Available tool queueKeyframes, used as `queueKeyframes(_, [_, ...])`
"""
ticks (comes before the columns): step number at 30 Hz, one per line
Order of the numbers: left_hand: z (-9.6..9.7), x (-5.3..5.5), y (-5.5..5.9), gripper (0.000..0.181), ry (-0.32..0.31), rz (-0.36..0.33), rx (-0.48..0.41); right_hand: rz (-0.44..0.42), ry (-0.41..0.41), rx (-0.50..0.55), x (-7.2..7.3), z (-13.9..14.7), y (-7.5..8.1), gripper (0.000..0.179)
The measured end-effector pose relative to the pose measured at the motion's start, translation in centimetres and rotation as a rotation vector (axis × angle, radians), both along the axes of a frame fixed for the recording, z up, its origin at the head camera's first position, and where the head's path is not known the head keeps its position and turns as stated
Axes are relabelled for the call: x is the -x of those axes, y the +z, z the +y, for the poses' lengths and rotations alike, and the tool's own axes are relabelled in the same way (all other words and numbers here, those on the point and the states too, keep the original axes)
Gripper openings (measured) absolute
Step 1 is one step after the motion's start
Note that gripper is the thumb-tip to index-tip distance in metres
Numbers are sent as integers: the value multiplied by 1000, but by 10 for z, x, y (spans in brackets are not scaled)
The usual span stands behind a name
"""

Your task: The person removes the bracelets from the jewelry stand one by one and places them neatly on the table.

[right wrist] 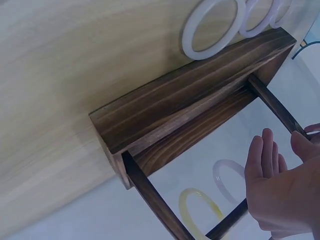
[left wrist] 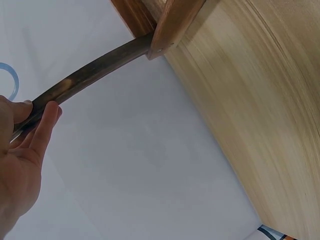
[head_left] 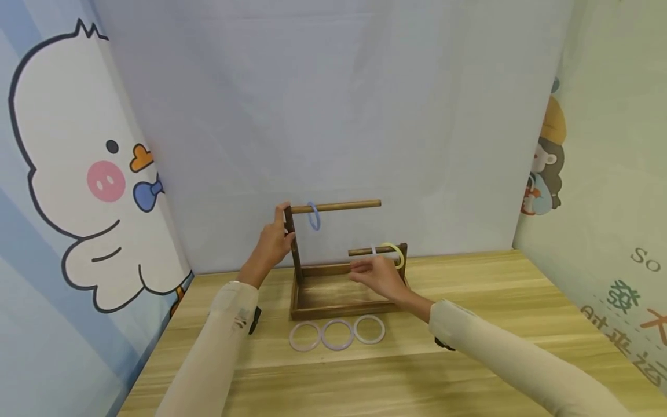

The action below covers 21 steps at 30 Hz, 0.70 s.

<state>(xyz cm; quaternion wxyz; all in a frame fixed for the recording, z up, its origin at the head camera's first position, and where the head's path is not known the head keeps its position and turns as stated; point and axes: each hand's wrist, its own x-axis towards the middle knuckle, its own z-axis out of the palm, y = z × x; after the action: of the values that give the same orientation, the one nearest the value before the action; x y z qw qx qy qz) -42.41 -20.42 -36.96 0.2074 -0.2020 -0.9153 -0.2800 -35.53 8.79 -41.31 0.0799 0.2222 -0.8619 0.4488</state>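
My left hand (head_left: 273, 240) grips the tall left post (left wrist: 95, 70) of a dark wooden bangle stand, thumb and fingers on either side near its top. A blue bangle (head_left: 318, 219) hangs on the upper rod (head_left: 349, 205), just right of that hand. My right hand (head_left: 383, 278) is beside the lower rod (head_left: 356, 252), fingers extended together and nothing seen in them. On this rod hang a yellow bangle (right wrist: 184, 210), close to the short right post, and a pale whitish bangle (right wrist: 218, 181), nearer the right hand's fingers.
Three bangles lie in a row before the stand's tray (head_left: 339, 313): a pale pinkish one (head_left: 305, 350), a lilac one (head_left: 339, 348) and a whitish one (head_left: 369, 343). A white cloth wall (head_left: 333, 127) rises behind the wood-grain table (head_left: 469, 301).
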Motion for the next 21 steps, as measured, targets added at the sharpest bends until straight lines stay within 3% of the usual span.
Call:
queueKeyframes(4, [-1,0,-1,73,9,0,11,-15,-10,-1,4,-7,4,28])
queueKeyframes(15, [2,-1,-1,73,19,14,-1,54,-20,6,18,-28,15,28])
queueKeyframes(21, [0,-1,1,73,17,9,4,26,-34,37,22,-39,23,29])
